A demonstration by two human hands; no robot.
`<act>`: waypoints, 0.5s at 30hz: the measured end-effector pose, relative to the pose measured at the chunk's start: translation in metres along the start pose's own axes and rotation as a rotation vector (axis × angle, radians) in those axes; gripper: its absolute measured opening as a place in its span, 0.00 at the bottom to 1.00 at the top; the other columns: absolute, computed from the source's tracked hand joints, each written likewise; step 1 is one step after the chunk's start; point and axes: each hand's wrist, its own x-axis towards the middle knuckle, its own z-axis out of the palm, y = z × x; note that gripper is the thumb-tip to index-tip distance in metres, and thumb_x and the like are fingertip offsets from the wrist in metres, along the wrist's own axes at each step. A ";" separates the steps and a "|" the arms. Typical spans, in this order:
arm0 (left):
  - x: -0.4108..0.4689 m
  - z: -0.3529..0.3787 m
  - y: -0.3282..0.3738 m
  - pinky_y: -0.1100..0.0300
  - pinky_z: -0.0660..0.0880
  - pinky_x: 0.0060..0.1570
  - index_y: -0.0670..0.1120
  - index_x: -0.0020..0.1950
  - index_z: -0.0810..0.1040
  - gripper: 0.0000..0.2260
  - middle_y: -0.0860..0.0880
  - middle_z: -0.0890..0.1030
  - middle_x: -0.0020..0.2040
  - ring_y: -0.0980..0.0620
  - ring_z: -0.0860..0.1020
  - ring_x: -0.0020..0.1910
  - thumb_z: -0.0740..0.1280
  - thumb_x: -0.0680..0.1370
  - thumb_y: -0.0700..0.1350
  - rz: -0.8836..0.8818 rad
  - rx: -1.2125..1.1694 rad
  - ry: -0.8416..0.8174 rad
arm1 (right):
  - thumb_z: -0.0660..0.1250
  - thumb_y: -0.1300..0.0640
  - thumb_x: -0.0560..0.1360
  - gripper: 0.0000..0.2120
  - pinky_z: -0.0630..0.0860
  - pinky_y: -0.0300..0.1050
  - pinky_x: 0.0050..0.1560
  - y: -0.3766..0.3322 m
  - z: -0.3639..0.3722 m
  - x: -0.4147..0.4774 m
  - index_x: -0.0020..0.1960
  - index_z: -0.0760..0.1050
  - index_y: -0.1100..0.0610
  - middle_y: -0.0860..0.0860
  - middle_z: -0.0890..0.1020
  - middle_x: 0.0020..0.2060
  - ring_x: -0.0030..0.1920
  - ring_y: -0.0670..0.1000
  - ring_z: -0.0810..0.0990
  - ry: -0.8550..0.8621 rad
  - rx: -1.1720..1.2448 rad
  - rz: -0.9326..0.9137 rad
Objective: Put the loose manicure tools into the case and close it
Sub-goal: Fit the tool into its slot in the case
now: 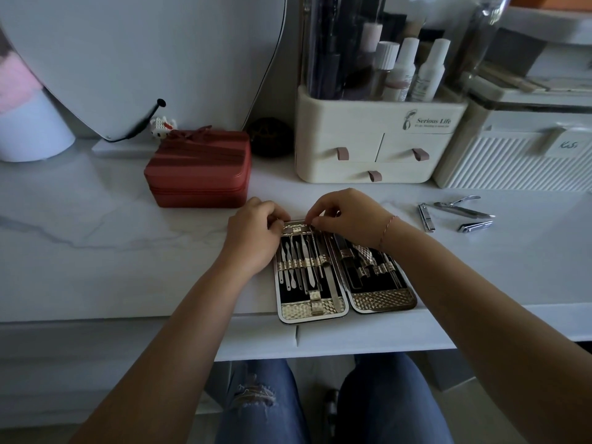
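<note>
**Work surface.** We see a white marble-pattern tabletop (96, 225). A black hinged manicure case with gold textured lining (381, 299) lies open and flat at its front edge, directly ahead of the person.

**Case contents.** The left half of the manicure case holds a row of slim steel tools (302, 267), upright under gold elastic straps. The right half holds fewer tools, partly hidden by the right wrist.

**Left hand.** The left hand (253, 232) rests on the upper left corner of the manicure case. Its fingers are curled over that corner and hold it.

**Right hand.** The right hand (349, 216) sits at the top edge of the left half. Thumb and forefinger are pinched together at the top end of one of the slim steel tools. The contact is too small for us to confirm more. A thin red cord bracelet (387, 230) circles the wrist.

**Loose tools.** Three steel nail clippers lie on the tabletop, well apart from the case, to its right:
- a small clipper (426, 217)
- a large clipper with raised lever (464, 208)
- a short clipper (475, 226)

**Background.** At the back stand a red zipped box (198, 168), a cream drawer organiser (378, 145) and a white ribbed container (512, 158).
</note>
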 end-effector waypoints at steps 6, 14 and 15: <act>0.000 0.000 0.001 0.56 0.71 0.48 0.50 0.45 0.80 0.07 0.52 0.72 0.43 0.50 0.75 0.45 0.65 0.75 0.39 -0.004 -0.003 -0.006 | 0.69 0.56 0.72 0.05 0.71 0.35 0.37 0.000 0.002 -0.001 0.46 0.83 0.55 0.46 0.79 0.34 0.32 0.41 0.74 0.043 0.000 0.014; 0.000 0.000 0.000 0.57 0.71 0.48 0.50 0.45 0.80 0.06 0.53 0.72 0.43 0.52 0.74 0.44 0.65 0.75 0.39 -0.002 -0.011 -0.004 | 0.68 0.55 0.73 0.05 0.72 0.36 0.30 0.002 0.002 -0.001 0.45 0.83 0.55 0.48 0.78 0.30 0.25 0.44 0.72 0.015 0.100 0.054; 0.000 0.000 0.000 0.57 0.71 0.48 0.50 0.45 0.80 0.06 0.53 0.72 0.43 0.52 0.74 0.44 0.65 0.75 0.39 -0.001 -0.007 -0.004 | 0.68 0.56 0.73 0.06 0.72 0.36 0.31 0.003 0.002 -0.001 0.46 0.83 0.54 0.49 0.79 0.31 0.25 0.44 0.72 0.018 0.094 0.053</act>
